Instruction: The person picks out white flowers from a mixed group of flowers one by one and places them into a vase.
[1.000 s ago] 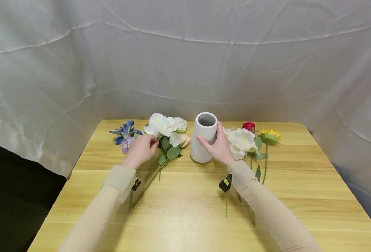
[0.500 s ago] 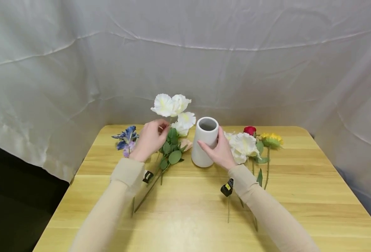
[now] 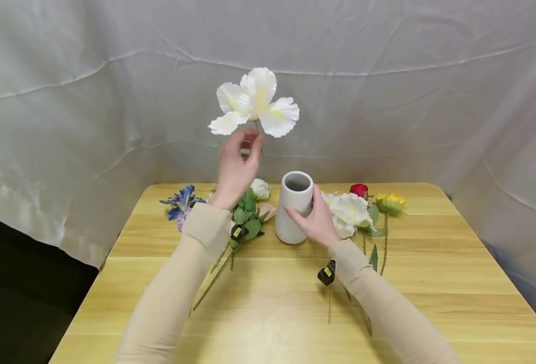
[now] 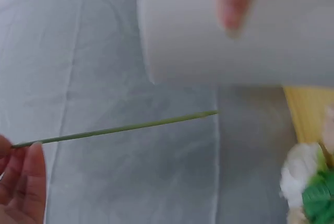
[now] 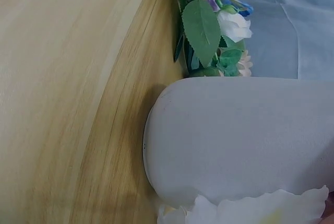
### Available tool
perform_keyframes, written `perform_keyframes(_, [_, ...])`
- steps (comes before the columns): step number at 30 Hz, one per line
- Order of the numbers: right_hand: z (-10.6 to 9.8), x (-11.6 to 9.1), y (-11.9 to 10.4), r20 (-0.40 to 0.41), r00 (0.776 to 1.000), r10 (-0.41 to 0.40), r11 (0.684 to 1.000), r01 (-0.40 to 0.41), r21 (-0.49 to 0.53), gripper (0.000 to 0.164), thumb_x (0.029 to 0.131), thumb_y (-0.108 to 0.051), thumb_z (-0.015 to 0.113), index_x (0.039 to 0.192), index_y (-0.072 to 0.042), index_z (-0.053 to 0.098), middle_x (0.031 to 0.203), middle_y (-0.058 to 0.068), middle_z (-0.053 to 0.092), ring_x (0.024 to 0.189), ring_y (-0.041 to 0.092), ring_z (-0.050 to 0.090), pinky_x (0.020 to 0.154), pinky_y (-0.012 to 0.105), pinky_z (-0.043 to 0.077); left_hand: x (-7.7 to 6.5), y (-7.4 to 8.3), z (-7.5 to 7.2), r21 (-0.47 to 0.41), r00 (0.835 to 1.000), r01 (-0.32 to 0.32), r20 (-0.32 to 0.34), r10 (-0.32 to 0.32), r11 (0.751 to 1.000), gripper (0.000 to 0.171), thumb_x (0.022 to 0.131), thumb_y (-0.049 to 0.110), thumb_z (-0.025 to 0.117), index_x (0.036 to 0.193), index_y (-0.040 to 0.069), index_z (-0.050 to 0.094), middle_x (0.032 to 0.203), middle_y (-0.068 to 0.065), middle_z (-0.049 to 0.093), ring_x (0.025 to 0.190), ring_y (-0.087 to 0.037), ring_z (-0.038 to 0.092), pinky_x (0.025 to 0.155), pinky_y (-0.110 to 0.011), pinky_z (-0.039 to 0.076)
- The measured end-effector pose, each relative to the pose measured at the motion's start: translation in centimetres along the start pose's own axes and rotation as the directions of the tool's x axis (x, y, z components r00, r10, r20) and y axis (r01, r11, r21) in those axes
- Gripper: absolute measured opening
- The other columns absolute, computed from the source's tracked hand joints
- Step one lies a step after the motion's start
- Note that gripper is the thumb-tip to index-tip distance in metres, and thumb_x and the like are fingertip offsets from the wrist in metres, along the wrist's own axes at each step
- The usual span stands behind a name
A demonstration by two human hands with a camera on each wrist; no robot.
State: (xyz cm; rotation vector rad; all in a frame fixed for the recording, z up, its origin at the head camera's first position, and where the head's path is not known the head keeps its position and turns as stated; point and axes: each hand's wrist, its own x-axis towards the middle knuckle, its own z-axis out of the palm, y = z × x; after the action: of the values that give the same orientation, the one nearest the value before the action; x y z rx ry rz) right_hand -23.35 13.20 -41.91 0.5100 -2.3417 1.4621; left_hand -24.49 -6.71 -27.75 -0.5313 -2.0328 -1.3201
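Observation:
My left hand (image 3: 239, 164) pinches the stem (image 4: 120, 129) of a white iris-like flower (image 3: 257, 103), raised above the table to the left of the vase. In the left wrist view the stem's bare lower end hangs apart from the vase wall. A white vase (image 3: 290, 217) stands upright on the table, its mouth facing up. My right hand (image 3: 315, 217) grips the vase from its right side, thumb across the front. The right wrist view shows the base of the vase (image 5: 240, 135) on the wood, with a white petal (image 5: 261, 209) close below it.
Left of the vase lie blue-purple flowers (image 3: 180, 201), a white bloom (image 3: 260, 188) and green leaves (image 3: 249, 215). To its right are a white flower (image 3: 351, 212), a red rose (image 3: 359, 189) and a sunflower (image 3: 389, 203). A grey curtain (image 3: 363, 111) hangs behind the wooden table (image 3: 272, 313).
My left hand has lifted the white flower off the pile on the left, upward and slightly to the right. The right hand stays on the vase.

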Motion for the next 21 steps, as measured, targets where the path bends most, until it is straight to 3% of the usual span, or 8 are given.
perform_keyframes(4, [0.1,0.0,0.1,0.001,1.0,-0.007,1.0,0.007,0.009,0.072,0.08,-0.038,0.073,0.137,-0.016,0.036,0.123,0.005,0.052,0.107,0.025,0.054,0.088,0.05,0.049,0.6,1.9,0.4,-0.146,0.995,-0.018,-0.1,0.004,0.989,0.015,0.094,0.01,0.055,0.101,-0.002,0.061,0.09,-0.015,0.064,0.078,-0.025,0.064,0.063,-0.036,0.055])
perform_keyframes(8, [0.2,0.1,0.0,-0.006,1.0,-0.014,1.0,0.014,0.007,0.072,0.08,-0.038,0.073,0.138,-0.016,0.036,0.123,0.005,0.052,0.106,0.025,0.054,0.087,0.05,0.049,0.7,3.3,0.7,-0.262,0.99,-0.028,-0.142,-0.01,0.965,0.013,0.092,-0.002,0.051,0.101,-0.008,0.057,0.09,-0.02,0.062,0.076,-0.032,0.063,0.066,-0.04,0.057])
perform_keyframes(14, [0.3,0.1,-0.2,-0.004,1.0,-0.018,1.0,0.017,-0.014,0.073,0.079,-0.04,0.073,0.137,-0.014,0.036,0.122,0.004,0.053,0.105,0.022,0.055,0.086,0.046,0.05,0.4,2.4,1.7,-0.289,0.998,0.001,-0.066,-0.021,0.957,0.016,0.09,-0.004,0.052,0.105,-0.006,0.058,0.093,-0.02,0.064,0.075,-0.03,0.063,0.067,-0.038,0.057])
perform_keyframes(21, [0.3,0.2,-0.3,-0.01,1.0,-0.025,1.0,0.025,-0.014,0.074,0.079,-0.04,0.074,0.136,-0.014,0.036,0.12,0.006,0.054,0.104,0.023,0.056,0.084,0.047,0.05,-0.3,0.8,3.2,-0.151,0.998,0.02,0.059,-0.012,0.988,0.015,0.09,0.003,0.055,0.104,0.001,0.057,0.093,-0.013,0.065,0.08,-0.024,0.064,0.068,-0.03,0.056])
